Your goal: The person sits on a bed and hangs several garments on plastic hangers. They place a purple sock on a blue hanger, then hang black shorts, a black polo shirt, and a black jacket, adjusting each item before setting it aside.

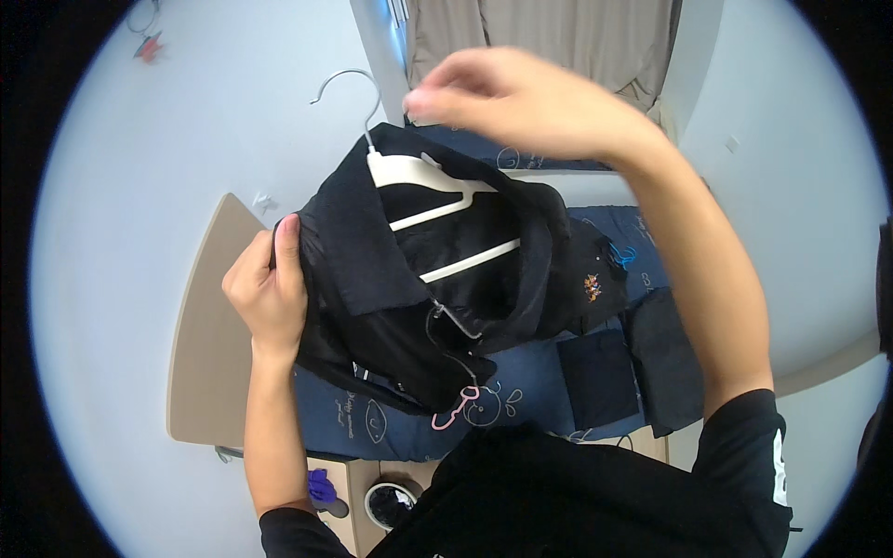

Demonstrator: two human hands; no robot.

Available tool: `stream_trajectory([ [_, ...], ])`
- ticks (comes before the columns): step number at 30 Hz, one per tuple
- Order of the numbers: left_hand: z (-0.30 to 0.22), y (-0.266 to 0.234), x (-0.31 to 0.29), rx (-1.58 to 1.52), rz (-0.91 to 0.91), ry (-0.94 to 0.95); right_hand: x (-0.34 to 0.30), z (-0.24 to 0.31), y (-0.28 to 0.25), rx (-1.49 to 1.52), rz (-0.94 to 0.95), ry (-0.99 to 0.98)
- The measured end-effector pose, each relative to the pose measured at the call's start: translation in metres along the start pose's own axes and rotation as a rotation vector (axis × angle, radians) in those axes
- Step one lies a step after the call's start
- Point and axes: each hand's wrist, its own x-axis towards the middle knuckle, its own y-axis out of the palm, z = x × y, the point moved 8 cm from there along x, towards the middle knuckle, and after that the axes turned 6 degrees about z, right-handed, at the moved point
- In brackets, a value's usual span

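A black collared jacket point(363, 251) hangs on a white hanger point(405, 172), whose metal hook point(377, 98) rises free above the collar. The zip front gapes, showing the hanger's bars inside. My left hand point(268, 286) is closed on the jacket at its left shoulder, thumb on top. Over the upper right of the collar, my right hand point(512, 102) is raised with bent fingers, its tips a little right of the hook and apart from it. Motion blurs those fingertips, so whether they pinch anything is unclear. A small colourful patch point(593, 288) shows on the jacket's right part.
Below lies a bed with a dark blue printed sheet point(335, 418). On it are folded dark clothes point(600, 377) and a pink hanger point(456, 409). A wooden bed end point(209, 335) stands left. A waste bin point(391, 502) and a purple item point(321, 485) sit below; a curtain point(558, 37) hangs beyond.
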Motion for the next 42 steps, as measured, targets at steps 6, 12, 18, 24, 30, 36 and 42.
stream_trajectory([
  [6, -0.015, -0.006, 0.012, 0.124, 0.024, 0.172, 0.046, 0.011, 0.031, 0.324, -0.098, -0.023],
  [12, -0.024, -0.037, 0.021, 0.306, 0.120, 0.359, 0.030, 0.011, 0.010, 0.436, -0.271, -0.084],
  [18, 0.015, -0.075, 0.025, 0.312, 0.167, 0.308, 0.024, 0.033, 0.008, 0.396, -0.126, -0.060],
  [24, 0.038, -0.071, 0.008, 0.317, 0.237, 0.066, 0.044, -0.001, 0.024, 0.218, -0.229, 0.095],
  [30, 0.002, -0.053, 0.004, 0.303, 0.323, 0.252, 0.088, 0.027, 0.033, -0.070, -0.372, -0.169],
  [36, -0.006, -0.064, 0.000, 0.207, 0.254, 0.372, 0.077, 0.034, 0.021, -0.227, -0.382, -0.119],
  [42, -0.021, 0.024, 0.009, -0.234, 0.856, -0.120, 0.073, 0.053, 0.046, -0.262, -0.202, -0.038],
])
